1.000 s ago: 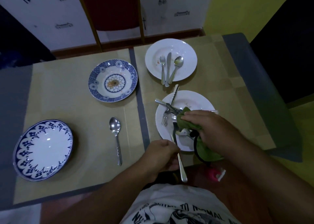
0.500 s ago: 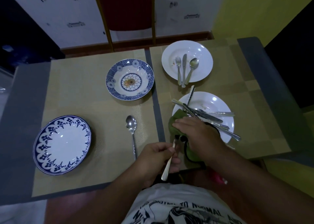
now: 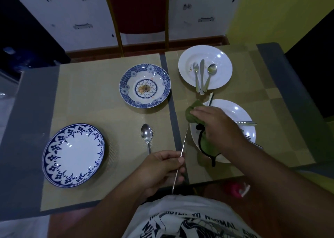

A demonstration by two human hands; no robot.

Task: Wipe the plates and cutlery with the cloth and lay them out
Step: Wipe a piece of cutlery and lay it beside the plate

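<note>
Left hand (image 3: 160, 167) pinches the handle of a knife (image 3: 182, 148) held over the placemat (image 3: 101, 96), while right hand (image 3: 217, 127) clamps the green cloth (image 3: 194, 112) around its blade; recommend a firm, steady draw along the flat.

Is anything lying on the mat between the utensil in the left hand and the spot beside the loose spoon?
Nothing visible. The left hand grips the thin utensil just right of the spoon, and the mat between them is bare.
</note>
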